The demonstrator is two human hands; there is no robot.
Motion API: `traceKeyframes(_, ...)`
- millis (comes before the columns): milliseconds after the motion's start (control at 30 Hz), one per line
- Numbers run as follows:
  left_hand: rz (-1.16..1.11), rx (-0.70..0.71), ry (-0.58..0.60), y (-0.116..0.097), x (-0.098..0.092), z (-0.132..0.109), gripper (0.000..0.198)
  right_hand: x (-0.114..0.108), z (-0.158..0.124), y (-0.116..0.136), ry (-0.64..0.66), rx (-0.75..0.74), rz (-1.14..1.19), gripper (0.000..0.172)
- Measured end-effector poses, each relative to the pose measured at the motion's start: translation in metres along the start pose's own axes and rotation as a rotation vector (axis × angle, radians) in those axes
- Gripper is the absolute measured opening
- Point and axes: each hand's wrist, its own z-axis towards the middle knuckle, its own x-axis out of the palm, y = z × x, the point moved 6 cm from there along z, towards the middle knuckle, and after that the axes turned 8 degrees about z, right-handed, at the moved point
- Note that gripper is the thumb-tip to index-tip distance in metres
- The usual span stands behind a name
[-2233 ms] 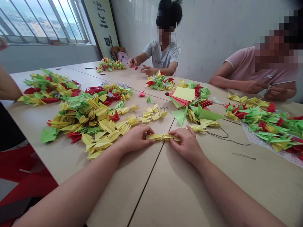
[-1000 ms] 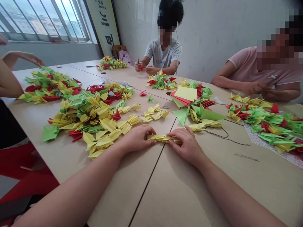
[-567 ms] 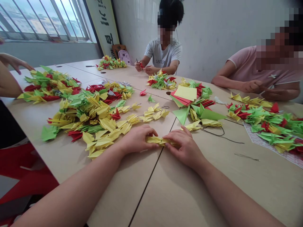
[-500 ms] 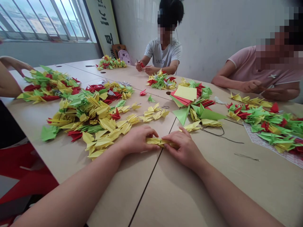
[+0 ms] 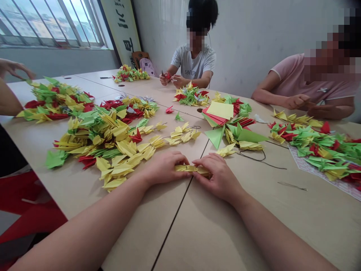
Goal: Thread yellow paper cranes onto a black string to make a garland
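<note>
At the surface's left edge, a co-worker's hand hangs over a mixed paper heap. Nearer, along that same edge, spreads a larger pile of yellow, green and red folded paper, with a loose green piece beside it. Yellow folded pieces fan out from the pile toward the left forearm.

By the far edge of the table sits another small heap. The left hand has its fingers curled, thumb and forefinger pinching one end of a yellow paper row. This row lies across the dark seam in the surface, well in from the edges, between the two hands.

At the far edge, a person in a pale T-shirt holds red paper. The right hand has its thumb and bent fingers closed around the row's other end; its last fingers are partly hidden.

Beyond it rests a stack of paper squares, yellow on top, and a dark cord trails nearby. Rightmost, a thin wire lies on the surface, and a long heap stretches before a person in a pink shirt seated at the far edge.
</note>
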Motion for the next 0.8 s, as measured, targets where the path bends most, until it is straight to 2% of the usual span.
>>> traceKeyframes(200,-0.013,-0.011,-0.036,0.005,-0.001,0.000,0.026,0.000,0.002,-0.003,0.027,0.034,-0.030,0.008)
traceKeyframes(433,-0.009,-0.014,-0.041,0.006,-0.001,0.000,0.025,-0.001,0.001,-0.011,-0.017,0.098,-0.074,0.002)
traceKeyframes(567,-0.008,-0.009,-0.037,0.006,-0.001,0.000,0.025,-0.001,0.000,-0.014,-0.019,0.129,-0.085,0.001)
traceKeyframes(733,-0.073,-0.003,-0.008,0.004,-0.002,-0.001,0.034,-0.002,0.000,-0.013,-0.030,0.095,-0.062,0.009)
traceKeyframes(800,-0.146,-0.020,-0.092,0.007,-0.009,-0.001,0.037,-0.002,0.000,-0.013,-0.018,0.090,-0.056,0.009)
